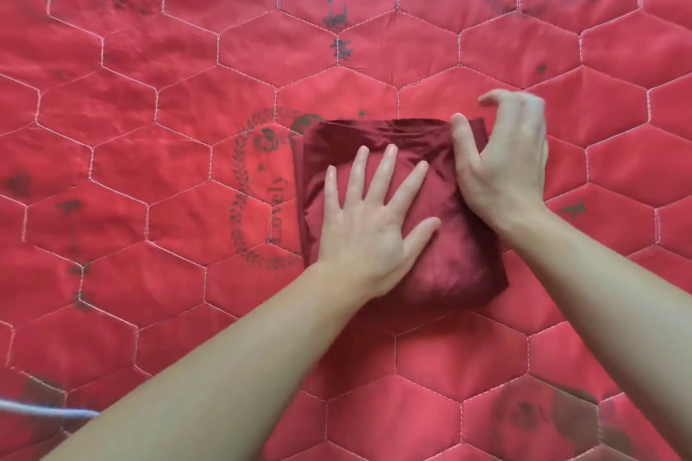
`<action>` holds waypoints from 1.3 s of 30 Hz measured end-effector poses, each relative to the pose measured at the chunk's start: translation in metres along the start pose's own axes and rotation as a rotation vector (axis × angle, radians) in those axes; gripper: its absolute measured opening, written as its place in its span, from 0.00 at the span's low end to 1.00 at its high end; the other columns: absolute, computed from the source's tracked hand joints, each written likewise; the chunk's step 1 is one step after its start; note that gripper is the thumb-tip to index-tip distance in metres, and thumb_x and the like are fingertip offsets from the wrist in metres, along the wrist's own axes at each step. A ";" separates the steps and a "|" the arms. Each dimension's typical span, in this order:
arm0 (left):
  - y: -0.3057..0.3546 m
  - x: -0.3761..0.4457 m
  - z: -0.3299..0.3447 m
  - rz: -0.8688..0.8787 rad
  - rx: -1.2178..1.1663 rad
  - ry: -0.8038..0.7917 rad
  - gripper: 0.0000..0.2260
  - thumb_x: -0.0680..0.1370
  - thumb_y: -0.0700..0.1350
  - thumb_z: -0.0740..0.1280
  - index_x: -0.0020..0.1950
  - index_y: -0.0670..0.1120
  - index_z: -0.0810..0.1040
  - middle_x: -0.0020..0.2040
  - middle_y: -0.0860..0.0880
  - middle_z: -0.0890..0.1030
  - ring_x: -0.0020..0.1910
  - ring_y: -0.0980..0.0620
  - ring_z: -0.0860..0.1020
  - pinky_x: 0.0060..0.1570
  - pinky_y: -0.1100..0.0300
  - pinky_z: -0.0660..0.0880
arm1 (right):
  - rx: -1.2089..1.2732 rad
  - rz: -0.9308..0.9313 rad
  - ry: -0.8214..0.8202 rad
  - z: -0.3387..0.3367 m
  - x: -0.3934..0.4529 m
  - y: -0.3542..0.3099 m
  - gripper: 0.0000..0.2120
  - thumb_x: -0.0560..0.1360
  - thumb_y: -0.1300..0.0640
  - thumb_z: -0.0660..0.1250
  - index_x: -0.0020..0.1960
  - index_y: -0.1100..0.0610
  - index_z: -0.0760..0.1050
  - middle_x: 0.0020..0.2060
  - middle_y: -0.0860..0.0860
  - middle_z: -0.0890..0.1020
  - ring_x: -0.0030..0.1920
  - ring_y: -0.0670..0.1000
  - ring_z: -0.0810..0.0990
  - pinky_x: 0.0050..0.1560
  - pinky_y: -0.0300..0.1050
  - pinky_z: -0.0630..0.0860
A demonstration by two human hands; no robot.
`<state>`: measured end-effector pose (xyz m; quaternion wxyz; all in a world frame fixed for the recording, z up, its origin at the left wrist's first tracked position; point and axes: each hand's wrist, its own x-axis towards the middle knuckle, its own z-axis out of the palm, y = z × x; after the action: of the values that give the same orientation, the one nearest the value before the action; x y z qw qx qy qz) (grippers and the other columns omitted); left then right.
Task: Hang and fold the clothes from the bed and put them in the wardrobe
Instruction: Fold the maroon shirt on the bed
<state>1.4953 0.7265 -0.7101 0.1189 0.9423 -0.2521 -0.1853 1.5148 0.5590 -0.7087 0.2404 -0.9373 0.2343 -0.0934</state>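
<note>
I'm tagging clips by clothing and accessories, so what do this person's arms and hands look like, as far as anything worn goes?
Both forearms are bare: no sleeve reaches into view. The left hand and right hand wear no gloves, and no rings, watch or bracelets show on the fingers or wrists. The nails look short and unpainted. No markings or tattoos are visible on either arm.

Left hand [369,232] and right hand [501,168] are showing bare: no gloves, rings, watch or bracelets. Both forearms are showing uncovered to the frame edge; no sleeve is appearing. Fingernails are looking short, unpainted.
</note>
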 end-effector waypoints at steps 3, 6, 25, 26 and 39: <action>-0.016 0.010 0.011 -0.014 -0.018 0.029 0.30 0.77 0.64 0.43 0.79 0.58 0.51 0.81 0.50 0.49 0.79 0.46 0.45 0.75 0.40 0.41 | 0.059 -0.413 0.007 -0.002 -0.028 -0.017 0.19 0.78 0.51 0.60 0.66 0.56 0.75 0.66 0.54 0.74 0.68 0.56 0.70 0.65 0.53 0.63; -0.024 0.011 0.018 -0.010 -0.072 0.132 0.28 0.79 0.58 0.49 0.77 0.52 0.62 0.79 0.46 0.57 0.79 0.46 0.54 0.75 0.41 0.48 | -0.114 -0.515 -0.280 0.013 -0.053 0.002 0.23 0.79 0.48 0.55 0.72 0.52 0.70 0.72 0.51 0.70 0.73 0.55 0.65 0.71 0.56 0.60; -0.052 -0.007 -0.045 -0.809 -1.125 -0.022 0.14 0.70 0.56 0.76 0.46 0.47 0.84 0.43 0.53 0.86 0.43 0.53 0.84 0.36 0.62 0.76 | 0.412 0.727 -0.664 -0.041 -0.032 -0.003 0.21 0.66 0.38 0.75 0.43 0.56 0.80 0.39 0.48 0.84 0.38 0.49 0.81 0.40 0.44 0.74; -0.053 -0.006 -0.046 -0.801 -1.142 -0.083 0.14 0.70 0.55 0.76 0.48 0.47 0.84 0.44 0.52 0.86 0.43 0.53 0.84 0.37 0.62 0.76 | 0.429 0.737 -0.747 -0.045 -0.027 -0.003 0.20 0.67 0.39 0.75 0.44 0.55 0.80 0.38 0.48 0.83 0.36 0.47 0.81 0.37 0.42 0.73; -0.038 0.015 -0.110 -0.687 -1.445 -0.307 0.15 0.74 0.58 0.71 0.55 0.50 0.83 0.49 0.52 0.86 0.50 0.54 0.84 0.59 0.54 0.76 | 0.755 0.646 -1.012 -0.104 0.023 -0.011 0.12 0.69 0.54 0.70 0.52 0.53 0.77 0.47 0.48 0.85 0.31 0.47 0.83 0.21 0.32 0.63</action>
<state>1.5681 0.7649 -0.6273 0.5981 0.6218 0.2192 -0.4556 1.5090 0.5143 -0.6115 0.6439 -0.6020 0.3118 0.3546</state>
